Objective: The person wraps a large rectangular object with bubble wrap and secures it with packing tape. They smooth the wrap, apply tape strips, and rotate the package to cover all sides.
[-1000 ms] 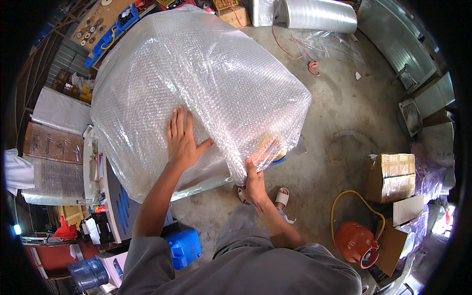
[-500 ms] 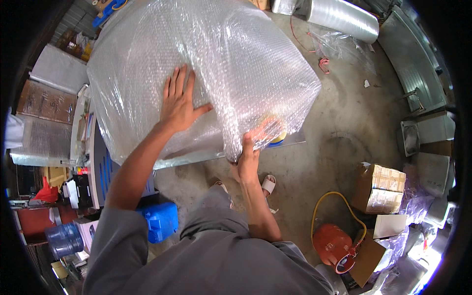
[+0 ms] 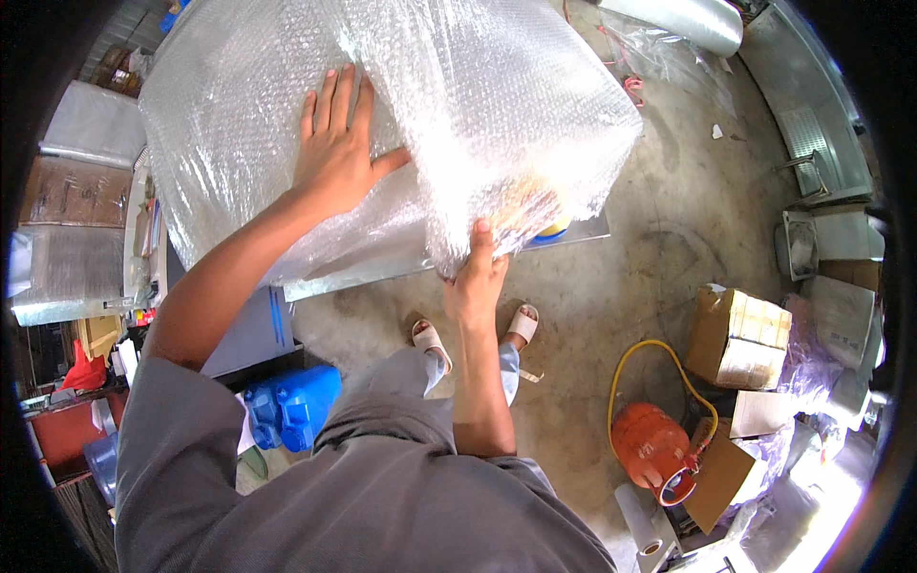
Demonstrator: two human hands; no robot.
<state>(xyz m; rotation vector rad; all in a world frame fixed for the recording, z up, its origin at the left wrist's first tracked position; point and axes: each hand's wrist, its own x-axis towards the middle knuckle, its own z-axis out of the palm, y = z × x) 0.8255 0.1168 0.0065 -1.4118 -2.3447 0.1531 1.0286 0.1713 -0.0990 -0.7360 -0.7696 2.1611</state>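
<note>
Vs 0.5 s ago: bundle (image 3: 401,124) sits closer to cam and fills more of the top; L hand (image 3: 336,153) in same spot on it, R hand (image 3: 475,282) still at its near lower corner. Feet and floor below shifted little.

Bundle: big bubble-wrapped block, lying on metal surface (image 3: 363,277), overhanging its near edge.

L hand: flat on bundle top, fingers spread, palm down; open, not gripping.

R hand: at bundle's near corner, thumb up against the wrap, fingers curled under; grip closed on wrap edge.

Around bundle: blue jug (image 3: 291,406) on floor below-left of it; orange gas tank (image 3: 650,444) w/ yellow hose and a carton (image 3: 740,339) below-right.

Hidden / unclear: contents of bundle unreadable through wrap, only a yellowish-blue patch near R hand. R fingertips hidden under wrap. Bundle top cut off by frame edge. Surface mostly covered by bundle.
</note>
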